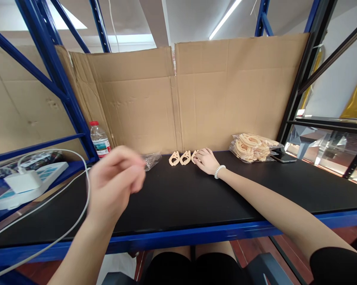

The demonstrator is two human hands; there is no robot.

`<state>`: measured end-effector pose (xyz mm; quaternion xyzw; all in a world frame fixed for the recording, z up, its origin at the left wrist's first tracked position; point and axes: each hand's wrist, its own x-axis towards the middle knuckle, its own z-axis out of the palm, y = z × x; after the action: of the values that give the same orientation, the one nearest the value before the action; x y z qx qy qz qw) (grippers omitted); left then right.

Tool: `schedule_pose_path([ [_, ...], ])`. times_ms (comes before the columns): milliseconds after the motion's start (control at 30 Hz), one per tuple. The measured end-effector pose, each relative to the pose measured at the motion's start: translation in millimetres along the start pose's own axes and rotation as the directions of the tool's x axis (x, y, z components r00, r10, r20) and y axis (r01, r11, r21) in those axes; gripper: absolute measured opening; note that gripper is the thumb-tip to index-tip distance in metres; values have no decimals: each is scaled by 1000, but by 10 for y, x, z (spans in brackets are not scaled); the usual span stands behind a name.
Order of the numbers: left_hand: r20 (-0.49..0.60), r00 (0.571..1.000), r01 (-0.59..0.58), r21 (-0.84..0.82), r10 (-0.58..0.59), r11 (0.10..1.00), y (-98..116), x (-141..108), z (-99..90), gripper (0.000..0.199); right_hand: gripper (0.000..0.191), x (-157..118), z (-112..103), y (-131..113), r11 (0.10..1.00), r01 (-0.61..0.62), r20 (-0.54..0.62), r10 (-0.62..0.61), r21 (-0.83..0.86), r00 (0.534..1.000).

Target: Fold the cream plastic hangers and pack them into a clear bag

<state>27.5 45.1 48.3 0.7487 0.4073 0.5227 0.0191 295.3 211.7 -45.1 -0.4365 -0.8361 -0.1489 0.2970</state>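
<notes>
Two beige ring-shaped pieces, one [174,158] at the left and another [185,158] beside it, lie near the back of the black tabletop [178,202]. A third [194,156] shows partly under the fingertips of my right hand [206,160], which rests palm down with its fingers stretched out. A bead bracelet circles that wrist. My left hand [116,178] is raised above the table's left side, blurred, its fingers curled; whether it holds anything is hidden. A clear bag [249,148] full of similar beige pieces lies at the back right.
A crumpled clear plastic bag [151,160] and a red-capped bottle [100,140] stand at the back left. A phone [284,158] lies right of the full bag. White cables loop over the left edge by a power strip [48,178]. Cardboard [240,91] walls the back.
</notes>
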Motion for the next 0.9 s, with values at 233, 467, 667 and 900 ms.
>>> schedule_pose_path([
  [233,130,920,158,741,-370,653,-952,743,532,56,26,-13,27,26,1000,-24,-35,23,-5,999],
  [467,251,811,173,759,-528,627,-1316,571,638,48,28,-2,-5,86,998,-64,-57,65,22,996],
  [667,260,874,67,773,-410,631,-1165,509,678,33,29,33,-179,149,991,-123,-152,130,51,980],
  [900,349,925,-338,570,152,749,-737,410,638,37,29,40,-540,323,962,-186,-329,245,201,912],
])
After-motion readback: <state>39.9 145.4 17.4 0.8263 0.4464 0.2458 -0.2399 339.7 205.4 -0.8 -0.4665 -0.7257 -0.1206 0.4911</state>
